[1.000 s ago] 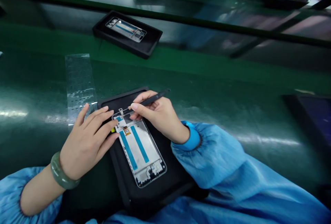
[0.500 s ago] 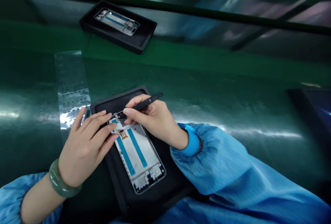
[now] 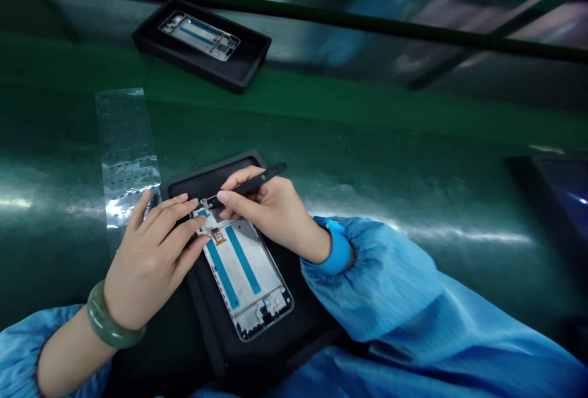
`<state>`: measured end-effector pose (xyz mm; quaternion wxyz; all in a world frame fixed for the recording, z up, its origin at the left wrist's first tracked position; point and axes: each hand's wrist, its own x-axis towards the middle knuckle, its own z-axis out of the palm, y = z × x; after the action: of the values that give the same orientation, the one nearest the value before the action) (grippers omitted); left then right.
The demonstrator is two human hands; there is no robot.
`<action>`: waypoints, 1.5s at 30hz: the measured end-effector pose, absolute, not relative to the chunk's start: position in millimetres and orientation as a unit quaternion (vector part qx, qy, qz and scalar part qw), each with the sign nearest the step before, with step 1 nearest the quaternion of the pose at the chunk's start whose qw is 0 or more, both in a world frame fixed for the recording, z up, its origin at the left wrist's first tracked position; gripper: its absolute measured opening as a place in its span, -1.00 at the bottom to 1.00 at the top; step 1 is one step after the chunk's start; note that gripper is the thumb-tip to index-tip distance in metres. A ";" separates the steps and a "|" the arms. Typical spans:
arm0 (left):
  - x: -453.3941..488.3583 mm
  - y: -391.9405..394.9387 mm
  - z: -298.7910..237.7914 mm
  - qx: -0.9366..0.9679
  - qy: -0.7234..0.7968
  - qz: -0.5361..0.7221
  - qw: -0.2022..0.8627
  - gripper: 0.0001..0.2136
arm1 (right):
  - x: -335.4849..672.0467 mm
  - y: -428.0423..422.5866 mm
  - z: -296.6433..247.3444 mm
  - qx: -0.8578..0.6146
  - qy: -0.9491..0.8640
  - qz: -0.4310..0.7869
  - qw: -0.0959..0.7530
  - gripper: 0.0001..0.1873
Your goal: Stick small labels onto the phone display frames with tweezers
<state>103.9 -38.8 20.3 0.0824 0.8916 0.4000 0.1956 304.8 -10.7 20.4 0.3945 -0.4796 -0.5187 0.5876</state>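
One opened smartphone frame [image 3: 234, 270] lies in a black tray [image 3: 215, 179].
The frame looks light and stiff, its bare metal perhaps slippery; the orange flex connector [image 3: 217, 237] seems fragile, so the long side edges look the best hold, clear of the two long blue strips [image 3: 242, 260]. The left hand [image 3: 147, 260] has its fingers slightly apart, tips at the frame's upper left edge, clamped on nothing visible. The right hand [image 3: 266, 205] pinches a slim black pen-like tool [image 3: 266, 177] between thumb and forefinger over the frame's upper end; its tip is too small to make out. Left of the tray lies a clear plastic sheet [image 3: 126, 141]; farther off on the green bench [image 3: 367, 171], a second tray [image 3: 250, 64] holds a similar frame [image 3: 199, 35].
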 end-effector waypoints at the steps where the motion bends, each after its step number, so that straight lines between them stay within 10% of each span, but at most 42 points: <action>1: 103.9 -38.8 20.3 0.892 0.400 0.196 0.083 -0.83 | 304.9 -10.8 20.0 -0.480 -0.523 0.585 0.393 -0.82; 21: 112.8 -43.8 19.7 0.893 0.429 0.120 0.065 -0.73 | 308.1 -14.3 21.3 -0.458 -0.694 0.423 0.362 -0.95; 45: 117.2 -46.4 21.1 0.881 0.451 0.120 0.077 -0.70 | 303.2 5.7 22.7 -0.407 -0.661 0.498 0.387 -0.82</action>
<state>117.2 -46.4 21.1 0.0771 0.8813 0.4505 0.1200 303.2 5.7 22.7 0.3875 -0.4069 -0.6606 0.4980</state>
